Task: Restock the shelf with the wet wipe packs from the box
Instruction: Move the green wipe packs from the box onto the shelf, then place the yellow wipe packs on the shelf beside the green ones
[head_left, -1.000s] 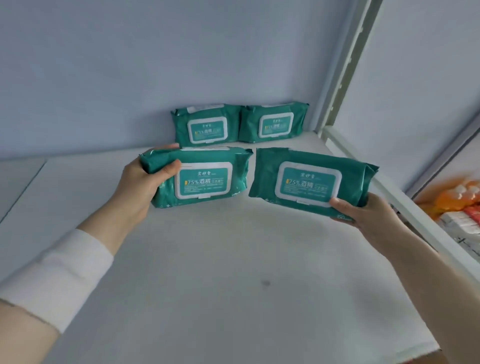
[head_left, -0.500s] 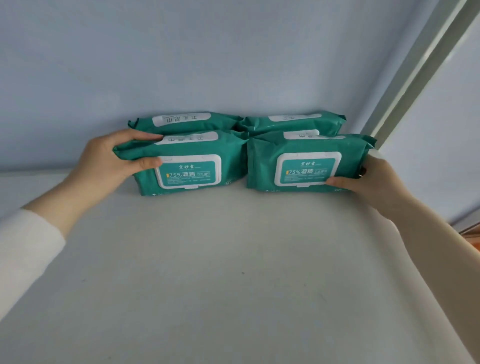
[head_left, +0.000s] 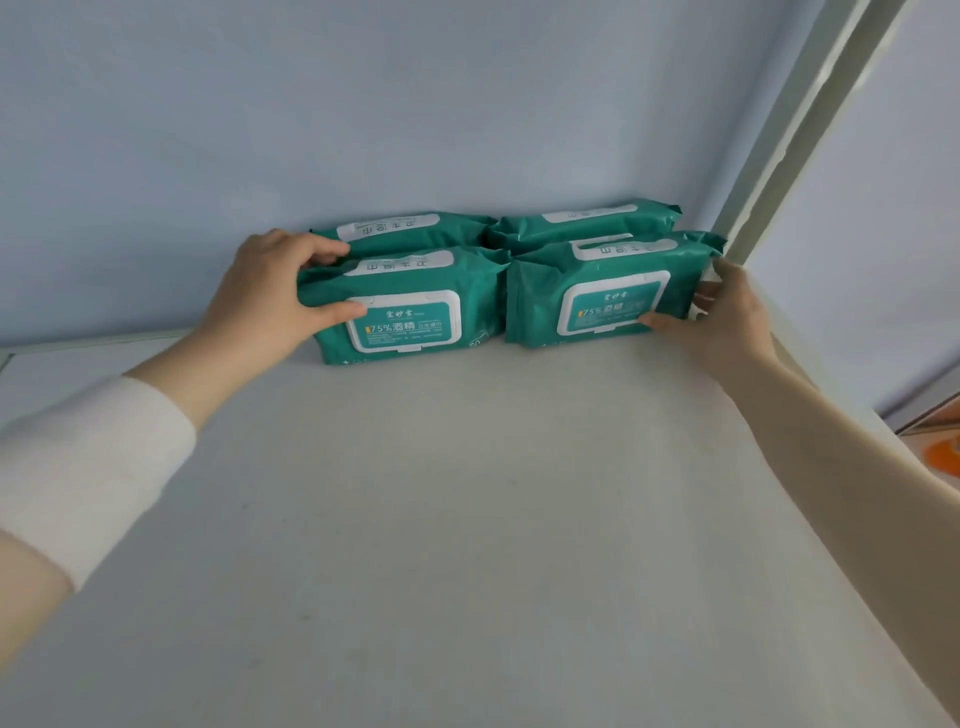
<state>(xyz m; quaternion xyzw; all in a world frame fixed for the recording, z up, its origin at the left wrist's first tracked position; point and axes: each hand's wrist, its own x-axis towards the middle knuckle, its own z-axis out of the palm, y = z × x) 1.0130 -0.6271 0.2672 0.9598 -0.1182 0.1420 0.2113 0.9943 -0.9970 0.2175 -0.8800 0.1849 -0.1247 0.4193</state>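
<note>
Four wet wipe packs (head_left: 498, 270) standing on edge at the back of the shelf (head_left: 467, 545): two against the wall (head_left: 415, 104), two in front, touching side by side. Clamped on the front left pack (head_left: 415, 312), the left hand (head_left: 270, 296), thumb across the face and fingers curled over the top edge; gripping the right end of the front right pack (head_left: 597, 296), the right hand (head_left: 727, 317), thumb on the face beside the label. Probably soft film pouches, damp-heavy for their size, yielding to a squeeze and slick outside, stiff only at the white flip lid. Best held at an end or across the top edge, not by the lid. Likely to slump or tip forward if let go carelessly. Smooth, pale, flat shelf board with much bare room in front; white upright post (head_left: 810, 119) close on the right, something orange (head_left: 943, 457) beyond it. No box in view.
</note>
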